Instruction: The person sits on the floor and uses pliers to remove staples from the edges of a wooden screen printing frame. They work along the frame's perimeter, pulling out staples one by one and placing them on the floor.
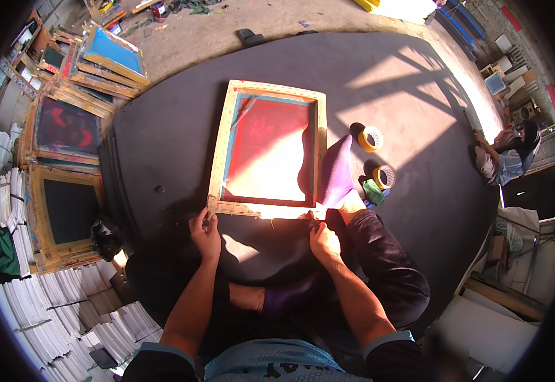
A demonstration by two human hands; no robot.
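Note:
A wooden screen printing frame (321, 146) with red mesh (271, 121) lies before me, its lower part brightly sunlit. Blue-green strips border the mesh. My left hand (206, 239) grips the near left corner, the thumb showing on the wood. At the near right corner, my right hand (325, 243) has its fingers closed on the edge; some fingertips are hidden. My purple-socked foot (338, 170) rests close beside the frame's right side. Two rolls of yellow tape (368, 147) stand to the right, the nearer one beside a green and blue bundle (373, 192).
Dark matting (175, 134) lies under me. Stacked screen frames (67, 239) line the left, one carrying a crumpled black bag (106, 238). Piles of white paper (42, 305) stand at the lower left. Another person (510, 149) sits at the far right.

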